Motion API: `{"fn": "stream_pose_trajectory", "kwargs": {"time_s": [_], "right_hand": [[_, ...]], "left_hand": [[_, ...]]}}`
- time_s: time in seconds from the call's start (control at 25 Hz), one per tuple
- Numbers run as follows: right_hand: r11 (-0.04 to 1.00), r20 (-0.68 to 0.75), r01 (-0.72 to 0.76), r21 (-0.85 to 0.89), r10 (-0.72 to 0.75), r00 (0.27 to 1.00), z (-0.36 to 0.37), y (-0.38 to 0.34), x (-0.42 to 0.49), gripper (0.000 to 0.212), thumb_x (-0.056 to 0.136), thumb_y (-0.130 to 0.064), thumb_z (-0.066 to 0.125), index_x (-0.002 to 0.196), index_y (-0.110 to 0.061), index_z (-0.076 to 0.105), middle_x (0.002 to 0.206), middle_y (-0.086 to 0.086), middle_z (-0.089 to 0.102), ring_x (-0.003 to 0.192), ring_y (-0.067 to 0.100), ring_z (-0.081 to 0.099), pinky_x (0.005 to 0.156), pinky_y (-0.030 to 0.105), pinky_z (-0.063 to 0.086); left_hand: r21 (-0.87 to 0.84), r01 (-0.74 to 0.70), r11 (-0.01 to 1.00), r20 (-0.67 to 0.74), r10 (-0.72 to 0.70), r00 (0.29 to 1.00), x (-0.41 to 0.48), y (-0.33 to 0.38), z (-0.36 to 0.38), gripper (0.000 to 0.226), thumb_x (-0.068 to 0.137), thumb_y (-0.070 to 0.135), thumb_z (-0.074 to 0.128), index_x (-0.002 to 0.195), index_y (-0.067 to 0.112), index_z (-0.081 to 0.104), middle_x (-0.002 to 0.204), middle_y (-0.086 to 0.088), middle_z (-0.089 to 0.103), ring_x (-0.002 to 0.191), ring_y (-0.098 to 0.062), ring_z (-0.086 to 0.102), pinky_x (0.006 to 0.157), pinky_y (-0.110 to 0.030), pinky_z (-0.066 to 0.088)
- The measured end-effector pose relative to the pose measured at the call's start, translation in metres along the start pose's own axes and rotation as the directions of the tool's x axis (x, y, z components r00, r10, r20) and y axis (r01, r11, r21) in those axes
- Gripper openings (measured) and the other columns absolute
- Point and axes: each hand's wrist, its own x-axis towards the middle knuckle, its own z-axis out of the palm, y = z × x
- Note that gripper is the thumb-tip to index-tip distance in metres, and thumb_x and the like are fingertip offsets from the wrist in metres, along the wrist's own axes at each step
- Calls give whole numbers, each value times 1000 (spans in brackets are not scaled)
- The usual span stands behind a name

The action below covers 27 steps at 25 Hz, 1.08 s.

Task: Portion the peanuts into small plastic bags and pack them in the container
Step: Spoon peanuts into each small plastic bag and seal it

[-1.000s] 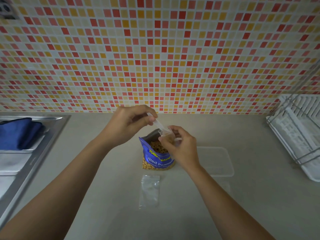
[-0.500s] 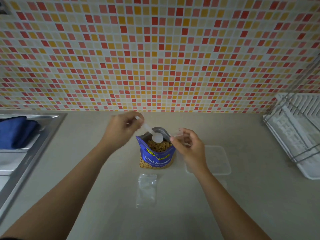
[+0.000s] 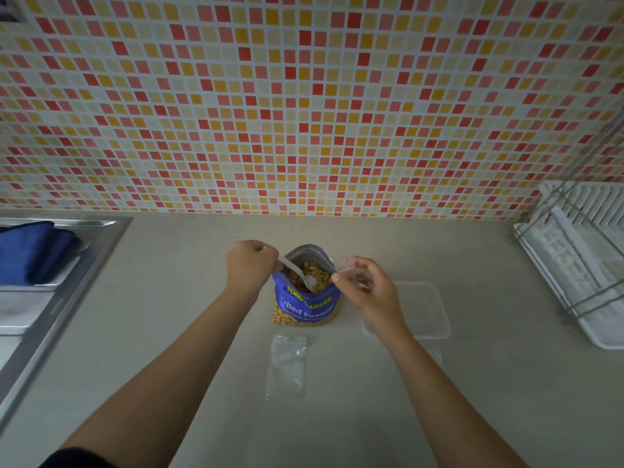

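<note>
Nearest to me, two bare forearms are reaching out over the pale counter [image 3: 489,400], a dark sleeve edge showing at the left elbow. Just beyond them an empty small plastic bag [image 3: 287,364] is lying flat on the counter, close in front of the blue peanut pouch [image 3: 305,307], which is standing upright with its top open and peanuts [image 3: 315,276] showing inside. The left hand [image 3: 251,266] is sitting at the pouch's left edge, its fingers closed around the handle of a white spoon [image 3: 299,273], whose bowl is dipping down into the peanuts. The right hand [image 3: 366,288] is hovering at the pouch's right edge, thumb and forefinger pinched together on the lip of a second clear bag [image 3: 347,265]; how much of that bag hangs below the fingers I cannot tell. Just right of the pouch, partly behind the right wrist, a clear rectangular container [image 3: 427,309] is resting on the counter. Further left, a steel sink [image 3: 64,285] is set into the counter with a blue cloth [image 3: 32,251] bundled in it, and at the far right a white dish rack [image 3: 580,265] is standing against the wall. Behind everything, a wall of small red, orange and cream mosaic tiles [image 3: 304,103] is rising from the back of the counter.
</note>
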Motion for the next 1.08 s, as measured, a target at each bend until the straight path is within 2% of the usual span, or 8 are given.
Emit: {"fn": "stream_pose_trajectory", "kwargs": {"time_s": [0.12, 0.2, 0.28, 0.4, 0.52, 0.76, 0.92, 1.08], "right_hand": [[1000, 6, -14, 14, 14, 1000, 0, 2, 0, 39, 62, -45, 74, 96, -32, 59, 90, -6, 71, 94, 10, 65, 77, 22, 47], [999, 23, -29, 18, 28, 999, 2, 3, -1, 41, 62, -45, 74, 98, -31, 59, 91, -6, 70, 92, 9, 66, 75, 21, 47], [999, 33, -36, 17, 36, 999, 2, 3, -2, 41, 62, -44, 74, 98, -31, 59, 89, -7, 70, 90, 7, 66, 73, 19, 46], [998, 38, -58, 37, 56, 998, 0, 3, -2, 36, 64, -41, 75, 96, -34, 59, 90, -7, 70, 89, 7, 66, 74, 20, 45], [996, 50, -78, 48, 76, 996, -2, 5, 0, 43, 59, -47, 74, 96, -32, 59, 89, -7, 70, 90, 9, 66, 77, 24, 47], [995, 64, -82, 48, 78, 995, -4, 8, 2, 49, 59, -46, 75, 101, -25, 60, 85, -11, 71, 89, 10, 66, 79, 27, 48], [998, 42, -66, 19, 65, 997, -6, 4, 2, 38, 64, -36, 75, 99, -27, 61, 87, -11, 71, 88, 6, 65, 75, 21, 47], [986, -6, 6, -164, -7, 1000, -7, -11, 2, 38, 68, -30, 80, 100, -30, 59, 95, -18, 62, 85, -11, 58, 67, 7, 45]], "left_hand": [[31, -3, 1000, 29, 2, 1000, 1, 0, -2, 29, 81, 6, 52, 55, 13, 64, 67, -13, 70, 76, -29, 68, 76, -41, 58], [185, -193, 964, 167, 163, 972, -3, 1, -3, 23, 86, 7, 52, 69, 12, 66, 65, -6, 69, 67, -19, 66, 67, -31, 56], [267, -318, 910, 254, 251, 934, -3, -2, -4, 17, 90, 10, 51, 83, 10, 67, 71, -6, 69, 65, -16, 65, 68, -30, 52], [217, -277, 936, 239, 224, 945, 1, -6, -8, 16, 91, 10, 50, 85, 9, 65, 74, -9, 67, 65, -17, 65, 72, -33, 51], [186, -243, 952, 199, 205, 958, 3, -10, -7, 17, 91, 11, 49, 87, 9, 65, 75, -11, 68, 72, -21, 65, 69, -29, 50], [-128, 42, 991, 130, -25, 991, 6, -11, -1, 18, 91, 7, 48, 90, 3, 65, 74, -12, 66, 69, -17, 62, 64, -23, 52], [-212, 57, 976, 86, -40, 995, 12, -14, -10, 17, 88, 2, 47, 86, 3, 64, 70, -12, 64, 67, -19, 61, 62, -21, 50], [-217, 28, 976, 67, -13, 998, 24, -20, -28, 17, 89, 3, 47, 86, 3, 64, 72, -13, 63, 71, -22, 61, 68, -24, 50]]}}
